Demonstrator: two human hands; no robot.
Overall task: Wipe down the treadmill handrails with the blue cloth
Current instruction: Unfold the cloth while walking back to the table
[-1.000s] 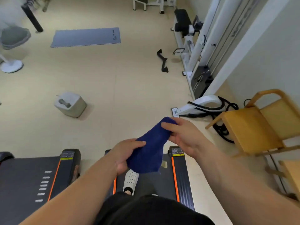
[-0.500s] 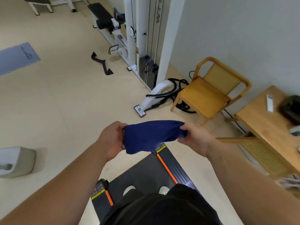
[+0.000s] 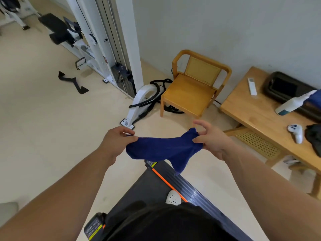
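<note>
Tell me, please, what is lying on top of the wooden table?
A white remote, a dark tray, a spray bottle, a white game controller and a dark bundle. The bottle covers part of the tray; the wooden table continues out of frame.

Plain deep-blue cloth [image 3: 165,148]. Black treadmill deck [image 3: 152,188] w/ orange stripe, yellow label at corner. Pale beige floor [image 3: 43,127]. Off-white wall [image 3: 225,32]. Honey-yellow wood chair [image 3: 189,94] + table [image 3: 251,110]; chair back woven cane, dotted. White shoe [image 3: 172,198] w/ small holes. White spray bottle [image 3: 291,105], teal base. White controller [image 3: 295,131], remote [image 3: 252,86]. White gym machine frame [image 3: 99,61], black pads.
</note>
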